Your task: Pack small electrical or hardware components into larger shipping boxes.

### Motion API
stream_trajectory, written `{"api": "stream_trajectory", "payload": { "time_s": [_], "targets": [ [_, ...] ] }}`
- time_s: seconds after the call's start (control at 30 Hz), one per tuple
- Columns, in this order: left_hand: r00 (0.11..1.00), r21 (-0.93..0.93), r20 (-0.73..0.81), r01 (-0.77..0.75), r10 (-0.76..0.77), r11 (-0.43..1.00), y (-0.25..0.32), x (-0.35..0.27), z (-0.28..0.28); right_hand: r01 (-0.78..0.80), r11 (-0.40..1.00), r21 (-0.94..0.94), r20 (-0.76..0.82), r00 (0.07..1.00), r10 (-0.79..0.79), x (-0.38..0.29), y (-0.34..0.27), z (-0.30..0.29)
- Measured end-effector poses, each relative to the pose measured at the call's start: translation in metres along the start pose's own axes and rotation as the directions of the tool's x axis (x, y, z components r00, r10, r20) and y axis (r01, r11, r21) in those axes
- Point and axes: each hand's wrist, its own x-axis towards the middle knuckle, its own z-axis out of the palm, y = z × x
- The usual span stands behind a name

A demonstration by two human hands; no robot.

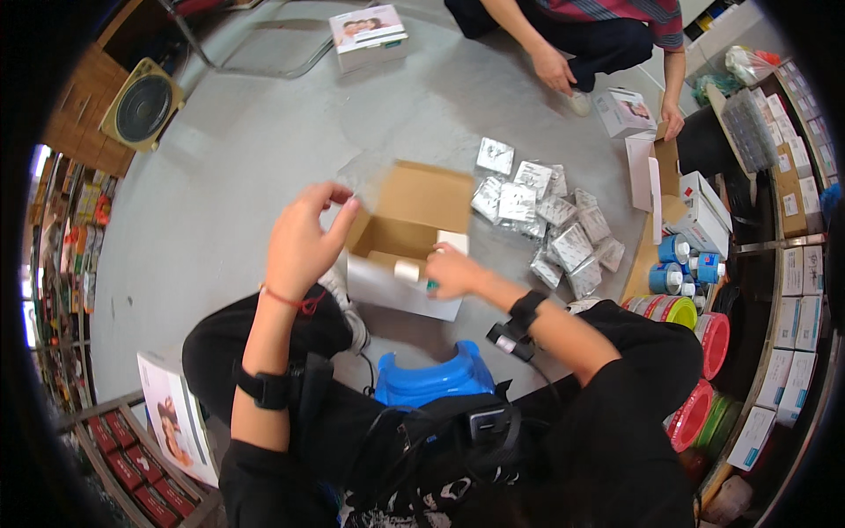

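An opened cardboard box (422,198), white outside and brown inside, stands on the floor before me with its lid raised toward the back. My right hand (455,270) is curled over the box's front right edge, beside a white side flap. Over the box's left side hovers my left hand (307,234), thumb and forefinger close together; whether something thin is pinched there is unclear. A small white piece (406,270) shows at the front inside edge. Right of the box lies a loose pile of flat square packets (518,201) in clear wrap.
A co-worker (561,39) squats at the upper right, one hand on another open box (643,171). Printed boxes (370,39) stand farther off and at my left (175,422). A blue plastic stool (436,379) is beneath me. Blue cans (673,264) and tape rolls (713,336) line the right.
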Motion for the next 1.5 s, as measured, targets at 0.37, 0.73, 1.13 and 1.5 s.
{"api": "stream_trajectory", "payload": {
  "time_s": [0.37, 0.73, 1.13, 1.5],
  "targets": [
    [1.000, 0.031, -0.012, -0.028, 0.028, 0.999, -0.015, -0.005, 0.004, -0.420, -0.030, 0.907, 0.412, 0.871, 0.269, 0.006, -0.048, -0.162],
    [0.996, 0.017, 0.043, -0.073, 0.072, 0.997, -0.013, -0.001, -0.002, -0.481, 0.101, 0.871, 0.410, 0.824, 0.391, 0.010, -0.063, -0.154],
    [0.985, -0.027, 0.122, -0.119, 0.122, 0.992, -0.011, 0.003, -0.003, -0.604, 0.059, 0.795, 0.553, 0.761, 0.339, 0.032, -0.058, -0.147],
    [0.985, -0.018, 0.114, -0.125, 0.127, 0.992, -0.008, 0.003, -0.003, -0.549, 0.329, 0.768, 0.463, 0.832, 0.305, 0.041, -0.070, -0.152]
  ]
}}
